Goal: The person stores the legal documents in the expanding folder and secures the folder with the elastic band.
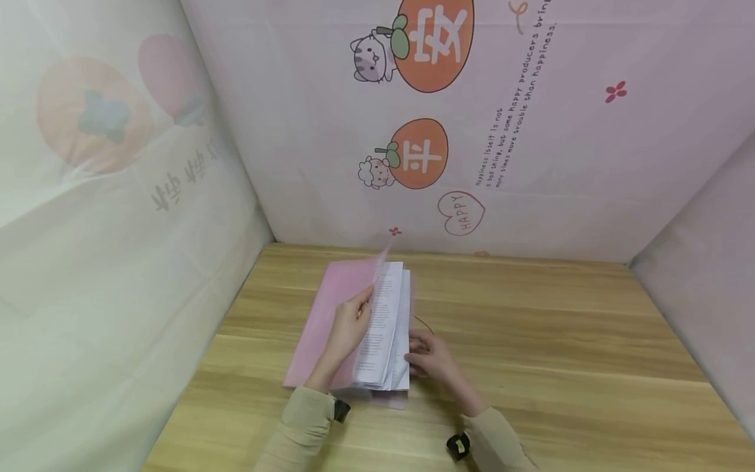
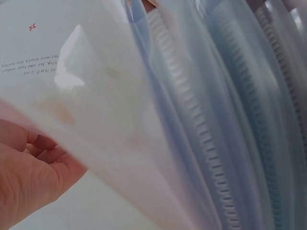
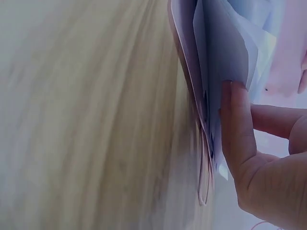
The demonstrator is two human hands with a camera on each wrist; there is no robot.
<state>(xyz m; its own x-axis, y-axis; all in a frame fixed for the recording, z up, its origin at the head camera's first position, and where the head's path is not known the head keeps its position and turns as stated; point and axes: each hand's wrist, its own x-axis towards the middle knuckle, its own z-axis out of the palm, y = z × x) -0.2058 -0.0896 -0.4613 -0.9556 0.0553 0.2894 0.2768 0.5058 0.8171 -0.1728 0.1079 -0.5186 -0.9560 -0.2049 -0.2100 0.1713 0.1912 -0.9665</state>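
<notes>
A pink document folder (image 1: pixel 339 295) lies opened on the table, with printed sheets (image 1: pixel 383 321) in clear pockets (image 2: pixel 192 115) inside. My left hand (image 1: pixel 349 324) pinches the free edge of its pink front cover and holds it tilted up to the left. In the left wrist view, that hand (image 2: pixel 33 172) shows behind the see-through cover. At the right edge of the sheets is my right hand (image 1: pixel 433 357). The right wrist view shows its fingers (image 3: pixel 235 115) and thumb on either side of some page edges. A thin elastic loop (image 3: pixel 204 187) hangs from the folder's back cover.
The folder rests on a wood-grain table (image 1: pixel 560 341). A printed cloth wall (image 1: pixel 531 216) stands along the back edge, with further cloth (image 1: pixel 147 262) on the left and right sides. Dark straps with small devices (image 1: pixel 458 446) sit at both wrists.
</notes>
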